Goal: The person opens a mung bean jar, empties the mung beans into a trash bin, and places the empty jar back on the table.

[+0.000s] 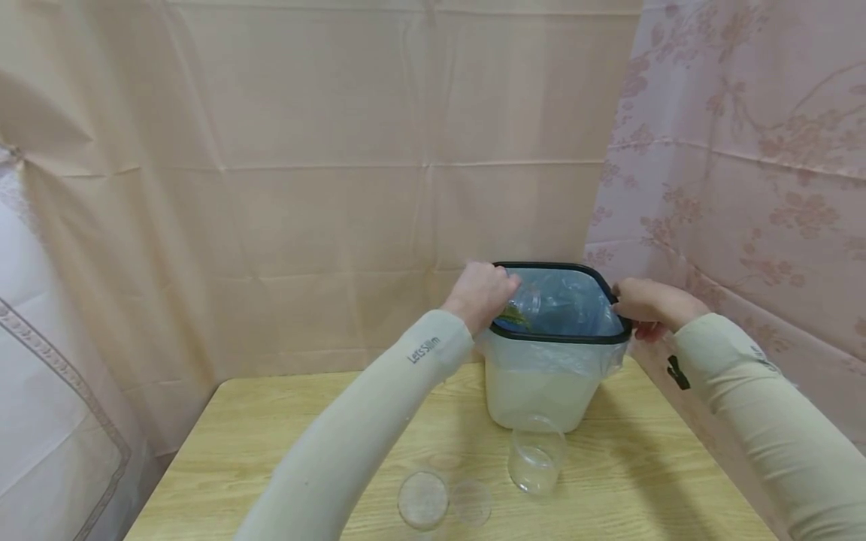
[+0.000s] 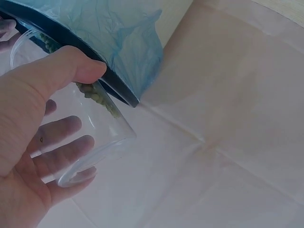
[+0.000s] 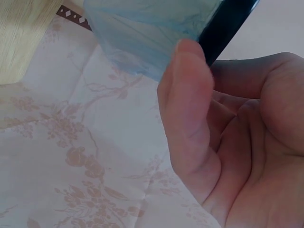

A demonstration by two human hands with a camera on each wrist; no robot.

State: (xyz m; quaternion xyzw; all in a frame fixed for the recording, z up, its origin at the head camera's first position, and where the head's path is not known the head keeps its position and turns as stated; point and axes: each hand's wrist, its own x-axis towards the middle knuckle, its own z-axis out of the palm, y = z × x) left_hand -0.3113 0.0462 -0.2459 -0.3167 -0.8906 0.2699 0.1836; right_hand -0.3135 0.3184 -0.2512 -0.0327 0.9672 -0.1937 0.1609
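Observation:
In the head view, my left hand (image 1: 479, 291) is at the left rim of a white trash bin (image 1: 541, 394) with a black rim and a bluish plastic liner (image 1: 571, 300). It holds a clear plastic jar (image 2: 107, 130), tipped on its side with its mouth toward the bin's inside. Greenish bits (image 2: 97, 96) lie along the jar's wall; what they are is unclear. The thumb lies across the jar and the fingers show behind it. My right hand (image 1: 652, 302) grips the bin's right rim and liner, thumb and fingers on either side of it.
In front of the bin, a second clear jar (image 1: 534, 469) stands on the wooden table (image 1: 291, 428). Two clear round lids, one left (image 1: 423, 500) and one right (image 1: 471, 503), lie near the front. Cloth curtains (image 1: 325, 188) hang behind and at the sides.

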